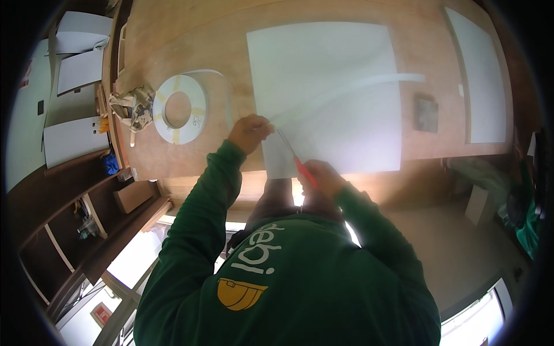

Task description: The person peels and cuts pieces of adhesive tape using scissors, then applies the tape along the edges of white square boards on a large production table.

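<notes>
A large white panel (329, 63) lies on the wooden table in front of me. Across it arches a white, flexible strip of edge banding (369, 82), partly blurred, its far end past the panel's right edge. My left hand (249, 134) pinches the strip at the panel's left edge. A white roll of edge banding (197, 95) lies further left, its loose end curving toward that hand. In my right hand (325, 177), near the panel's front edge, is a red-handled tool with a thin metal blade (286, 142). Its tip points at my left fingers; its exact kind is unclear.
A crumpled camouflage-patterned cloth (133, 109) sits beside the roll. A grey square block (427, 113) rests right of the panel, and another white panel (478, 81) lies at the table's right end. Shelves (69, 230) stand at left; someone's green sleeve (526, 233) shows at far right.
</notes>
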`<state>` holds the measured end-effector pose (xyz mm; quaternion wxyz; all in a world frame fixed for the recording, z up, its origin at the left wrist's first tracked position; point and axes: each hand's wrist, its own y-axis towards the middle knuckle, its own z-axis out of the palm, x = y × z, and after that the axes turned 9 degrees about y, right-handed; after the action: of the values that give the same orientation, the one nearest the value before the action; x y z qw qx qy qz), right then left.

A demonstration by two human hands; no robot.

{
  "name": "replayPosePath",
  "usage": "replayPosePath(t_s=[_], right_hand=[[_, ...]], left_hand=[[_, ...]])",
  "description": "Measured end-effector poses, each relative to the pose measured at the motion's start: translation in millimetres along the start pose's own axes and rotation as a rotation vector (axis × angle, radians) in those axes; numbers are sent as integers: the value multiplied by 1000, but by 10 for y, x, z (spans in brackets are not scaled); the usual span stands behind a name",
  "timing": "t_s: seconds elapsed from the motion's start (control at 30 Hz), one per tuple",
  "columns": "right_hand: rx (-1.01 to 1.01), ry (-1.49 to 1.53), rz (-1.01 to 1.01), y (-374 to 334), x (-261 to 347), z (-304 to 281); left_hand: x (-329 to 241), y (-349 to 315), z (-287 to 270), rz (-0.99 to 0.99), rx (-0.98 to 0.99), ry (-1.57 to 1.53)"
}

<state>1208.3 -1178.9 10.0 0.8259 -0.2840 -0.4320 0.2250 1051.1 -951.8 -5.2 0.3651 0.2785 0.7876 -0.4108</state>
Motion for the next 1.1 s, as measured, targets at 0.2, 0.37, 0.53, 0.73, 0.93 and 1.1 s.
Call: replayPosePath(t_s=[0.2,0.37,0.53,0.73,0.93,1.1], right_hand=[[66,276,-1,408,-9,49],[106,217,-42,537,25,107],[60,212,6,585,81,199],[37,212,1,613,55,240],[5,207,-5,612,68,274],[-10,201,-12,645,0,252]], left_hand=[[41,-64,-37,-56,20,-43],[49,-89,-113,-82,40,-38],[101,-84,-130,-96,40,-30],[170,-82,-98,-97,46,-69],[138,-75,-92,-82,51,-55],[151,-44,-95,-111,94,-69]])
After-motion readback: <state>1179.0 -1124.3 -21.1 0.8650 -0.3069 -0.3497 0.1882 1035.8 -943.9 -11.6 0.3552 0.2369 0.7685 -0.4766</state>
